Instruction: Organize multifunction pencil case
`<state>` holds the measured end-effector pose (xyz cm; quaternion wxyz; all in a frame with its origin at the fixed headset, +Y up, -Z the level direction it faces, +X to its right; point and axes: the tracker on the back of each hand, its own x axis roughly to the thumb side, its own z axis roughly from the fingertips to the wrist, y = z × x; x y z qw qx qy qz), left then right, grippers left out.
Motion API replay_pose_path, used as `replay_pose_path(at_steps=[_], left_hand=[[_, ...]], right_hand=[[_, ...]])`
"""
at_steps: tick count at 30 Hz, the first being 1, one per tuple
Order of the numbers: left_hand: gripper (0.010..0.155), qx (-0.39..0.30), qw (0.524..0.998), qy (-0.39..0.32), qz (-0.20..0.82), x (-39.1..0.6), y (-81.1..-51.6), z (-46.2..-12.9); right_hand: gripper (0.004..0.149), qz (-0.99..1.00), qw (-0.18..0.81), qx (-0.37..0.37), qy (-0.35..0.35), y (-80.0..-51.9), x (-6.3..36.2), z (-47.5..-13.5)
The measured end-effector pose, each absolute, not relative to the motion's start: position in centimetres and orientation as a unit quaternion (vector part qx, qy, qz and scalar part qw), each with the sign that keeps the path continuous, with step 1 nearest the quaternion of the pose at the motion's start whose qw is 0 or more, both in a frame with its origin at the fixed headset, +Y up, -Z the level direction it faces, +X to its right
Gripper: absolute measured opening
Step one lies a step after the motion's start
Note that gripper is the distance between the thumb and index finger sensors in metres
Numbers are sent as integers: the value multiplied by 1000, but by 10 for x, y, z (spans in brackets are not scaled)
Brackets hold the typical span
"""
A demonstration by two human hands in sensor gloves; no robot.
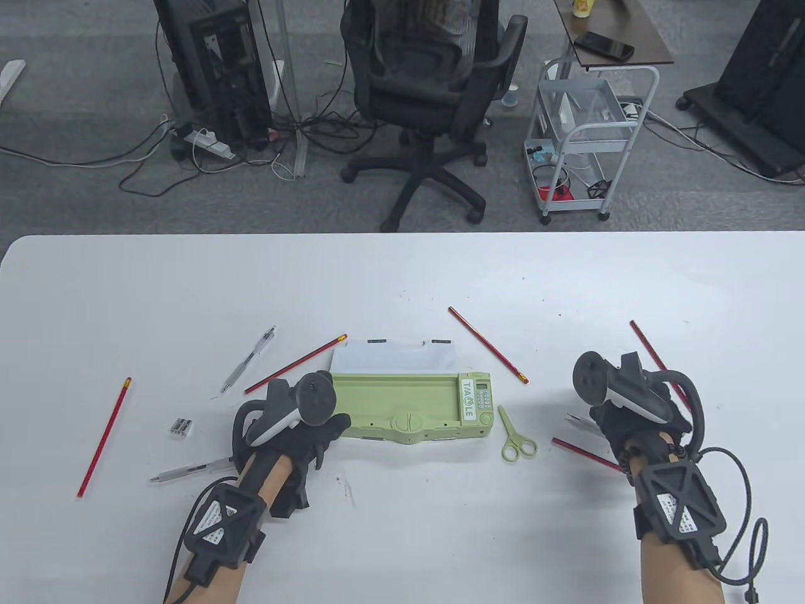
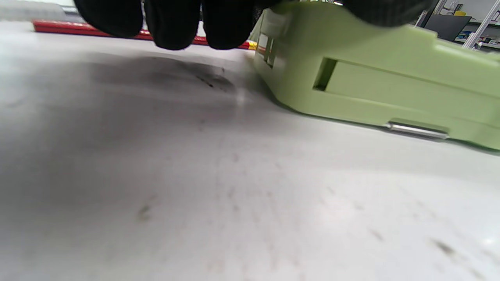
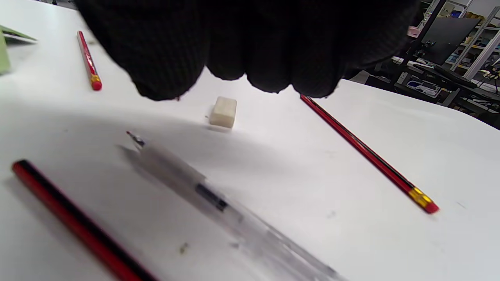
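Observation:
The green pencil case lies open at the table's middle, its white lid folded back behind it. My left hand is at the case's left end; in the left wrist view the thumb rests on top of the case and the fingers hang just above the table, gripping nothing. My right hand hovers empty at the right, fingers curled down over a clear pen, a white eraser and a red pencil.
Green scissors lie right of the case. Red pencils lie at the far left, left of the lid, behind the case and under my right hand. Two pens and a small silver sharpener lie left.

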<state>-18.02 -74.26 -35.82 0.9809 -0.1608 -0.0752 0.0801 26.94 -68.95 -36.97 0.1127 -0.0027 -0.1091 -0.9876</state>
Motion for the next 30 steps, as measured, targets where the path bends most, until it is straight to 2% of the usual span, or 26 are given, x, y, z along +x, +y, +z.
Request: replay_pose_path(at_steps=[11,12,19,30], left_hand=[[84,-158,981,-76,78,-181,-743,-358],[84,-156,982,-77,78,-181,-743,-358],[84,-156,982,-77,77,-181,-743,-358],[84,-156,981,-77,79,-181,-743,-358]], right_hand=[[51,-977,147,-6,-152,-731,274,-364],[49,-980,150,-7,-131,-731,273,-362],[43,-981,162,-23,-109,-733,270,-364],[43,-979,151,-21,-134,-732,272,-369]])
